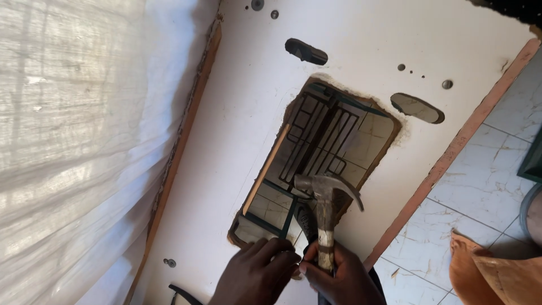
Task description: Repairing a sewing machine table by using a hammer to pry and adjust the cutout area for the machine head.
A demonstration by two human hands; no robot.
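In the head view, a claw hammer (326, 206) is gripped by the right hand (342, 277), whose fingers are clenched around the lower part of its worn, pale-wrapped handle near the bottom edge of the picture. The metal head of the hammer is held over the lower end of a large rectangular cut-out (316, 164) in a white table top (248, 101), with the claw pointing to the right. The left hand (257, 274) is placed just beside the right one, its fingers curled at the lower rim of the cut-out and touching the area near the hammer handle; whether anything small is pinched in it cannot be told. A thin wooden strip (266, 168) is seen lying along the left edge of the opening. Through the opening, a dark metal frame (322, 135) and tiled floor below are visible. Two dark elongated slots (306, 51) and several small holes are seen in the board above the opening. The board is bordered by a reddish edge band (451, 152) on the right. A white translucent curtain (73, 141) is hung on the left, and pale floor tiles (480, 186) and an orange cloth (491, 271) are seen on the right.
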